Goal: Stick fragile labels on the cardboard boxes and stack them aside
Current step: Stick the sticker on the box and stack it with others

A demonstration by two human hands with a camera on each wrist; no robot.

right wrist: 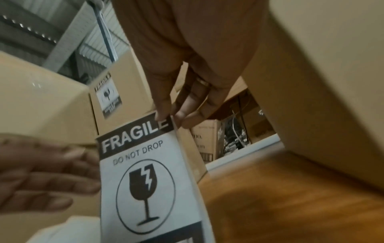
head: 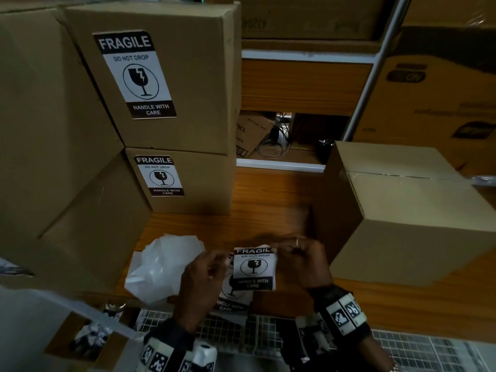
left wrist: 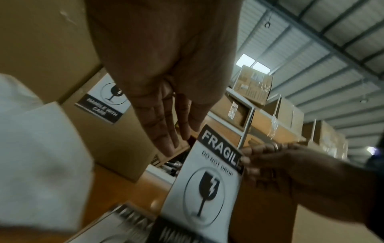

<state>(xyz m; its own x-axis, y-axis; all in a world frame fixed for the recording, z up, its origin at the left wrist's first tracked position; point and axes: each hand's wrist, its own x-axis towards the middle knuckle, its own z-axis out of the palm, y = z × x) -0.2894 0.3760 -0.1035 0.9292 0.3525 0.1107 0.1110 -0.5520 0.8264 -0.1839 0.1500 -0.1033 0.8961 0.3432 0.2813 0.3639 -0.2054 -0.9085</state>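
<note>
The right hand (head: pixel 300 260) pinches the top right corner of a rectangular paper fragile label (head: pixel 254 269), black-banded with a broken-glass symbol, held just above the wood-grain bench (head: pixel 268 200). The left hand (head: pixel 204 275) is beside the label's left edge with straight fingers, grip released; whether it touches is hard to tell. A plain taped cardboard box (head: pixel 408 216) stands to the right. Two labelled boxes (head: pixel 185 108) are stacked at left. Crumpled white backing sheets (head: pixel 163 267) lie nearby.
</note>
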